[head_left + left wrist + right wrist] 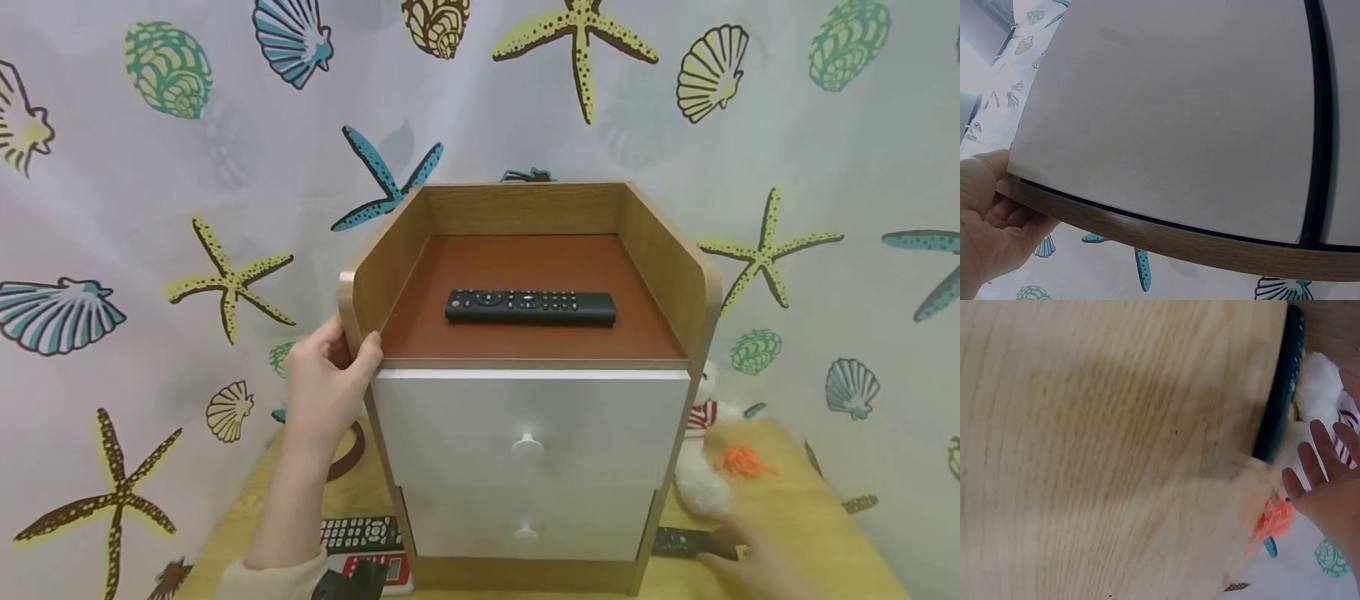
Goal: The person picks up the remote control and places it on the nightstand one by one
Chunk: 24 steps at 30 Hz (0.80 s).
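Observation:
A small wood-edged cabinet (667, 275) with two white drawers stands in the middle of the head view. My left hand (326, 396) grips the front edge of its left side panel, thumb in front and fingers behind; the left wrist view shows this hand (994, 225) at the wooden edge too. On the cabinet's open top shelf lies a black remote control (531, 308). To the right, my right hand (753, 558) is over the end of another dark remote control (678, 542) on the table. In the right wrist view its fingers (1313, 465) are spread beside that remote.
A white plush toy (701, 475) with a striped scarf and an orange stringy bundle (741, 460) are behind the right remote. Left of the cabinet lie another remote (360, 533), a red and white calculator (393, 568) and a brown ring (348, 454). A shell-patterned curtain (150, 208) surrounds the table.

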{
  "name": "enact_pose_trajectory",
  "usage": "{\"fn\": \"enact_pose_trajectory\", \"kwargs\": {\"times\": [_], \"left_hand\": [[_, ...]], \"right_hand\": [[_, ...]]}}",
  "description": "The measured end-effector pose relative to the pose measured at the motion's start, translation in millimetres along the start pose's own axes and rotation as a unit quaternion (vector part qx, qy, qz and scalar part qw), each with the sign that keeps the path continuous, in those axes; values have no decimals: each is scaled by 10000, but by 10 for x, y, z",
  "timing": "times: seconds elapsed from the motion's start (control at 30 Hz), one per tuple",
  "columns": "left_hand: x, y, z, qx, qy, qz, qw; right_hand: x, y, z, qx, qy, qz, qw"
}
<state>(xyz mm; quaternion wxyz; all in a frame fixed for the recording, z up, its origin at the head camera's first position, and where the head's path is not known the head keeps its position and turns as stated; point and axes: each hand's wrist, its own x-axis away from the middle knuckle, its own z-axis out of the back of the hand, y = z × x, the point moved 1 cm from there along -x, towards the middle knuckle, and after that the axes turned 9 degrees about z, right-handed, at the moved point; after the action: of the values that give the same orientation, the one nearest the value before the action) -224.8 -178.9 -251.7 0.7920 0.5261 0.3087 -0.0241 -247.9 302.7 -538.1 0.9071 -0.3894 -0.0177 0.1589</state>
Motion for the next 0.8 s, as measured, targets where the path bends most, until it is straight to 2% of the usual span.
{"fn": "enact_pose_trajectory", "kwargs": {"times": [0.03, 0.1, 0.23, 0.33, 0.5, 0.8], "left_hand": [[3, 2, -1, -1, 3, 2, 10000], [9, 8, -4, 13, 2, -2, 10000], [13, 11, -8, 7, 10, -12, 10000], [6, 7, -7, -36, 59, -50, 10000], [-2, 5, -7, -101, 90, -53, 9999], [10, 28, -13, 18, 30, 14, 10000]], "right_hand": [[-17, 15, -36, 131, 72, 59, 9999], [-60, 35, -96, 474, 193, 451, 9977], [-158, 22, -198, 1126, 618, 1036, 9863], [-231, -12, -253, 1329, 786, 1275, 9798], [-298, -26, -312, 1469, 581, 1225, 9798], [-302, 61, -347, 1487, 210, 733, 9859]]}}
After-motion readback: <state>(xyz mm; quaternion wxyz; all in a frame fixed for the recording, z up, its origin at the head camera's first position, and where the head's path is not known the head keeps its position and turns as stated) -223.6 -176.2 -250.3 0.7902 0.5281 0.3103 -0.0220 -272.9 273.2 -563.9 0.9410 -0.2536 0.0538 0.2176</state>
